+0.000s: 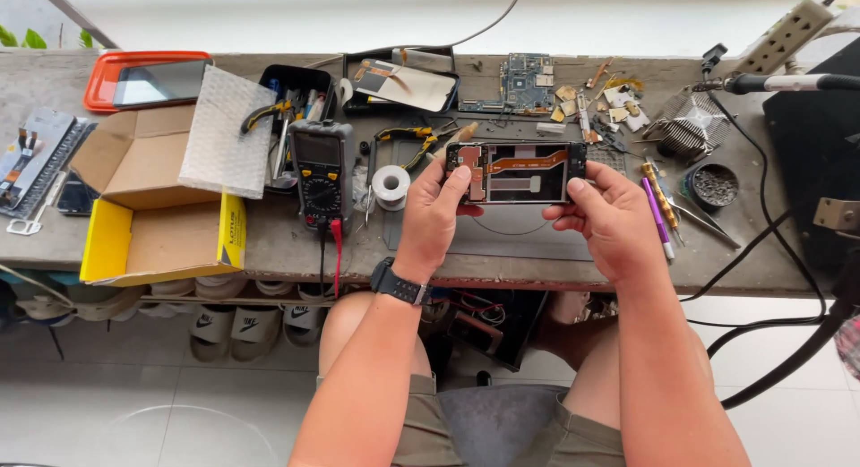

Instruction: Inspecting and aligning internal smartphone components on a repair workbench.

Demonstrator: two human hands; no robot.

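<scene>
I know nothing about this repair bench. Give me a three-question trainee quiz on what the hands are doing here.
1. True or false: both hands hold the opened black phone frame.
2. Which wrist wears the black watch: A left, B right?
3. What stands just left of the white solder spool?

Key: 1 true: left hand and right hand each grip an end. 2 A. 3 the black multimeter with red lead.

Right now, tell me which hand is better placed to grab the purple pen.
Right hand, probably. It grips the opened phone at its right end, and the purple pen lies on the bench just beside it. The left hand holds the phone's far end.
</scene>
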